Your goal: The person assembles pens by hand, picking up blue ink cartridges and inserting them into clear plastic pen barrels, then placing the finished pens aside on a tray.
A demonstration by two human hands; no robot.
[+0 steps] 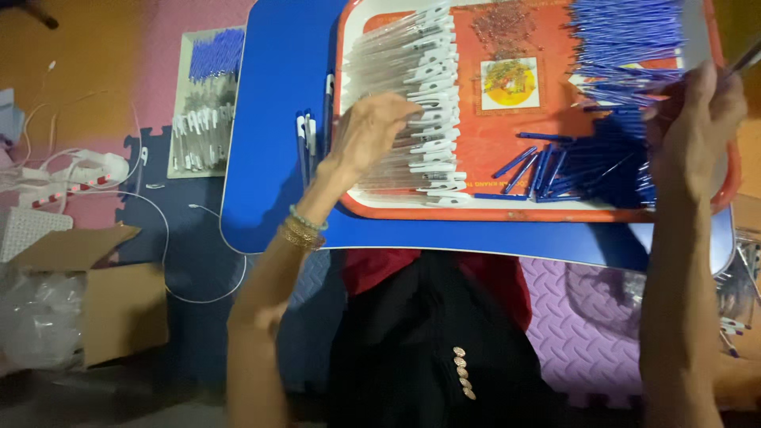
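Note:
An orange tray [507, 212] lies on a blue lap table [277, 95]. On its left side is a stack of clear pen barrels with white clips [420, 95]; my left hand [372, 131] rests on them, fingers bent, bangles on the wrist. Blue pen refills [626, 40] are piled at the tray's top right, and blue pen caps [587, 170] at its lower right. My right hand [697, 127] hovers over that corner, pinching a thin dark pen piece [743, 57]. A few finished pens [309, 139] lie on the table left of the tray.
A second tray with pen parts [202, 99] sits on the pink floor mat to the left. White cables [71, 170] and an open cardboard box [87, 293] with plastic bags are at the lower left. Purple foam mat [579, 317] lies under the table.

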